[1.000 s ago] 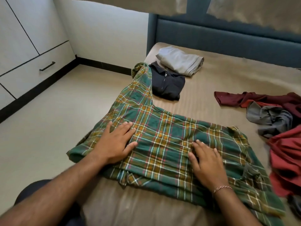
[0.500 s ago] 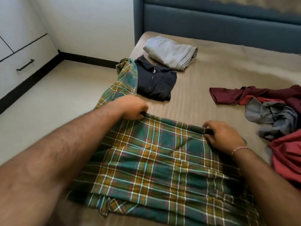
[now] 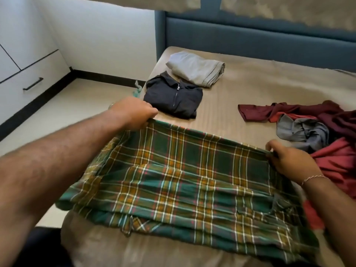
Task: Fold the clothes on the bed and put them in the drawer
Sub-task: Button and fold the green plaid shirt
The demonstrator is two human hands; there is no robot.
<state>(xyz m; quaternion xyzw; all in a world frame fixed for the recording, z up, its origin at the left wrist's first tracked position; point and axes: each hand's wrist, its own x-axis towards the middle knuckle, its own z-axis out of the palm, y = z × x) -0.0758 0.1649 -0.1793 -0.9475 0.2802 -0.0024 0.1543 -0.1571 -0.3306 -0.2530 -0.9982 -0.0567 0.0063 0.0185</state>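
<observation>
Both grips, left hand (image 3: 134, 112) and right hand (image 3: 289, 160), clenched on plaid shirt's (image 3: 183, 180) far edge.

A home bedroom: a bed (image 3: 250, 89) with blue padded headboard (image 3: 250, 41), loose clothes, white built-in drawers (image 3: 28, 81).

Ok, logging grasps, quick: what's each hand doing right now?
Left hand: grips the far edge of the plaid shirt.
Right hand: pinches the same edge.
</observation>
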